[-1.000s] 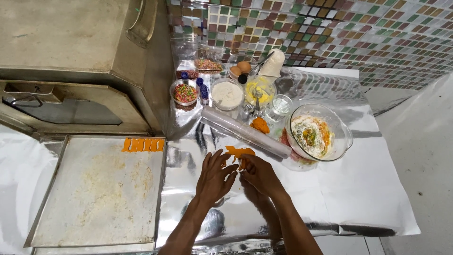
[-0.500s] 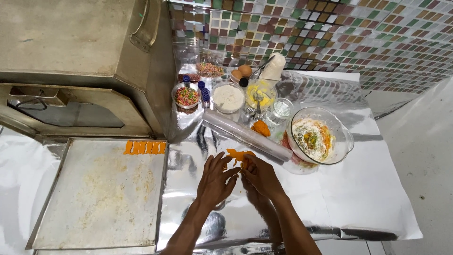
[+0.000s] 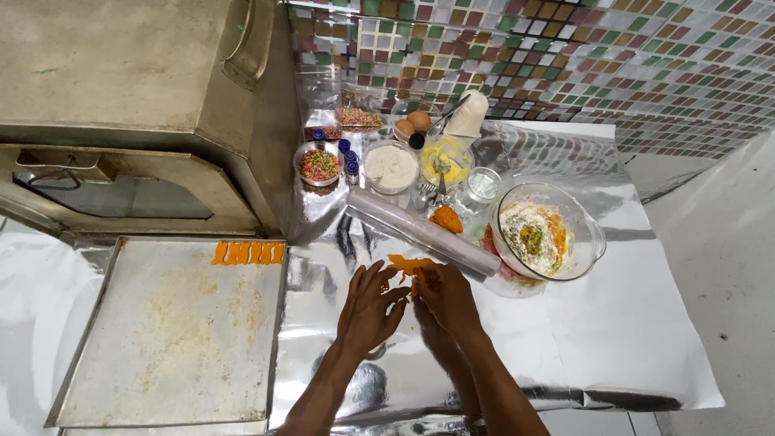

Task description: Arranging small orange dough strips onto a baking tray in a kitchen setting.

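Note:
My left hand [image 3: 367, 308] and my right hand [image 3: 446, 297] meet over the foil-covered counter [image 3: 581, 339], fingertips pinching a flat piece of orange dough [image 3: 404, 265]. The dough lies just in front of a clear rolling pin [image 3: 424, 230]. A row of several cut orange dough strips [image 3: 248, 253] sits at the far edge of a metal baking tray [image 3: 173, 331] to my left. A small lump of orange dough [image 3: 446, 218] rests behind the rolling pin.
A glass bowl [image 3: 593, 234] with a white, orange and green mixture stands at right. Behind are a flour bowl [image 3: 390, 167], a sprinkles bowl [image 3: 320, 165], a yellow batter bowl [image 3: 446, 159], eggs [image 3: 412, 123] and small bottles. A metal oven [image 3: 121, 105] fills the left back.
My hands stay together on the orange dough, fingers shifting slightly. The view has moved a little; nothing else has changed.

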